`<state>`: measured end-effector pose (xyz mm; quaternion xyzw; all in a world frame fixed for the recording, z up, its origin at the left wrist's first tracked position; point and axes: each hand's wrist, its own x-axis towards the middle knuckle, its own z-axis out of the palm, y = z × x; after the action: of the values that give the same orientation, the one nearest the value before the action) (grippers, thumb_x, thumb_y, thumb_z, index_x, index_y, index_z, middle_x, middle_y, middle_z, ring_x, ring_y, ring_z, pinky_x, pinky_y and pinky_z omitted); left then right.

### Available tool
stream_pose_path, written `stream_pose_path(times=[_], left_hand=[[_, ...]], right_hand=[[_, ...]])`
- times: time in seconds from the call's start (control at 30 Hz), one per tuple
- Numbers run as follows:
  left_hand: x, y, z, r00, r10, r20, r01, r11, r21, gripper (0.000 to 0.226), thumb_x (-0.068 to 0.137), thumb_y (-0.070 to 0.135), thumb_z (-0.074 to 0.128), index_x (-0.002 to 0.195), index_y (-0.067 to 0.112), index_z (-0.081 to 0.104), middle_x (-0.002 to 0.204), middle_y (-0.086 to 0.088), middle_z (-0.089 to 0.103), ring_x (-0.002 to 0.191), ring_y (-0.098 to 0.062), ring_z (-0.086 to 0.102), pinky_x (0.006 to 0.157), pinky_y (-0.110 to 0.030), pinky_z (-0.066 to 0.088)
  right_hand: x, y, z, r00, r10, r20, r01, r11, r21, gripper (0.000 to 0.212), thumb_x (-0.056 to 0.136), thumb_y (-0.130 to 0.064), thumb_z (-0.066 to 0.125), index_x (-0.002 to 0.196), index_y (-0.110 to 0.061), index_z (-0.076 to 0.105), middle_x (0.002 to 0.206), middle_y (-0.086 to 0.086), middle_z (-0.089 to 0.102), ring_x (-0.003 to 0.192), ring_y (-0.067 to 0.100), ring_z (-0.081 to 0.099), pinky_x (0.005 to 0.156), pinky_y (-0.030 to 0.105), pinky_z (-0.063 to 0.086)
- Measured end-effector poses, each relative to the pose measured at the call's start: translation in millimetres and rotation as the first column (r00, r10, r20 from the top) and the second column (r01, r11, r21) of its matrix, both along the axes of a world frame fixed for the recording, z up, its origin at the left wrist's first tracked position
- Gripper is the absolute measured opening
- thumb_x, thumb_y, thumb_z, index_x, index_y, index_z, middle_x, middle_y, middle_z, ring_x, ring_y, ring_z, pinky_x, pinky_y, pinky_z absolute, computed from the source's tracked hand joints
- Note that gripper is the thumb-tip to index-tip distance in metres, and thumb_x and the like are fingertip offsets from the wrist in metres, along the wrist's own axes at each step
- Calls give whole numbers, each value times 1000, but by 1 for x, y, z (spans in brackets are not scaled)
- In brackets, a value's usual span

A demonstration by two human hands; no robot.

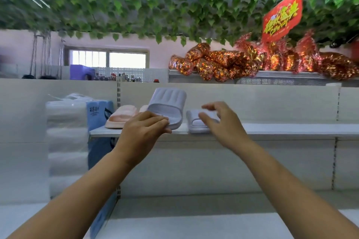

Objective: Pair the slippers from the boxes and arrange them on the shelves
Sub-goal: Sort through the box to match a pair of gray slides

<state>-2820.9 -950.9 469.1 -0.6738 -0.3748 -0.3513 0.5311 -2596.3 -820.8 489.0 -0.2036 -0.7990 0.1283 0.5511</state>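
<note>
Head view: a white metal shelf [281,129] runs across a pale back panel [272,103], with a lower shelf [194,223] beneath it. The left hand [144,128] grips the heel of a tilted slipper [169,103], pale lilac, its heel on the shelf edge and its toe raised toward the panel. Just beside it on the right a flat slipper [196,124] of the same colour lies on the shelf. The right hand [219,122] is over its strap with the fingers spread and curved; blur hides whether it grasps or only touches. A pink pair [122,115] sits on the same shelf to the left, next to a blue pack [97,112] and clear-wrapped rolls [67,122]. Red-gold foil bags [233,64] are heaped on the top shelf under a red sign [281,17]. Green leaves [136,6] cover the ceiling, and a window [108,58] is set in the pink far wall.
</note>
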Motion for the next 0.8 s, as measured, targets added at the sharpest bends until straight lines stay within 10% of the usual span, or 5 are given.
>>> stream_pose_path(times=[0.3, 0.53, 0.8], left_hand=[[-8, 56, -17, 988, -22, 150, 38, 994, -107, 31, 94, 35, 62, 83, 10, 76, 81, 0, 75, 73, -23, 63, 60, -38, 54], [5, 102, -14, 902, 125, 413, 49, 922, -385, 41, 92, 33, 67, 60, 14, 51, 54, 7, 38, 59, -20, 40, 55, -33, 26], [4, 115, -11, 806, 210, 553, 97, 875, -474, 37, 93, 48, 65, 77, 16, 73, 68, -1, 66, 68, -21, 62, 63, -43, 53]], right_hand=[[28, 36, -41, 901, -293, 321, 152, 905, 397, 27, 90, -40, 70, 108, -19, 71, 99, -9, 66, 94, 11, 53, 74, 26, 41], [32, 65, -25, 875, -263, 407, 207, 962, 177, 26, 94, -40, 64, 88, -15, 64, 78, -2, 60, 78, 19, 52, 70, 37, 43], [10, 89, 1, 810, -142, 569, 185, 982, -18, 21, 93, -43, 61, 76, -31, 60, 73, -5, 59, 68, 9, 51, 65, 29, 36]])
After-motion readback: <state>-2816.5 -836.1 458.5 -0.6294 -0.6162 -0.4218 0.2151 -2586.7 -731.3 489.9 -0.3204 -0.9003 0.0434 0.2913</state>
